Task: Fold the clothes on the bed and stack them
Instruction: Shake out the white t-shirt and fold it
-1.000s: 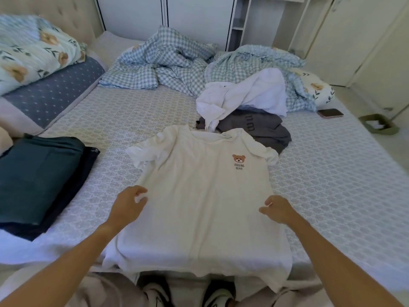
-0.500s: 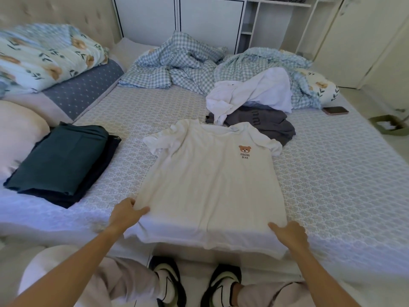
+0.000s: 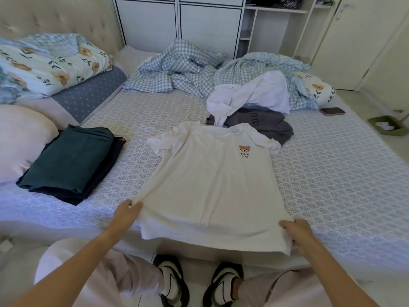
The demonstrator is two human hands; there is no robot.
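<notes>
A cream T-shirt (image 3: 212, 187) with a small bear print lies face up and spread flat on the bed (image 3: 332, 185), its hem hanging slightly over the near edge. My left hand (image 3: 127, 212) grips the shirt's lower left side. My right hand (image 3: 295, 232) grips the lower right corner at the hem. A folded stack of dark green and navy clothes (image 3: 68, 160) sits on the bed to the left. Beyond the shirt lie an unfolded white garment (image 3: 250, 96) and a grey garment (image 3: 265, 125).
Crumpled blue checked bedding (image 3: 188, 74) fills the back of the bed. Pillows and a floral quilt (image 3: 44, 65) are stacked at the left. A phone (image 3: 332, 111) lies near the bed's right edge. A green dustpan (image 3: 387, 126) sits on the floor. My shoes (image 3: 199, 282) are below the bed edge.
Both hands slid down the shirt's sides to its bottom corners, and the shirt has been drawn toward the near edge and smoothed. The view pulled back.
</notes>
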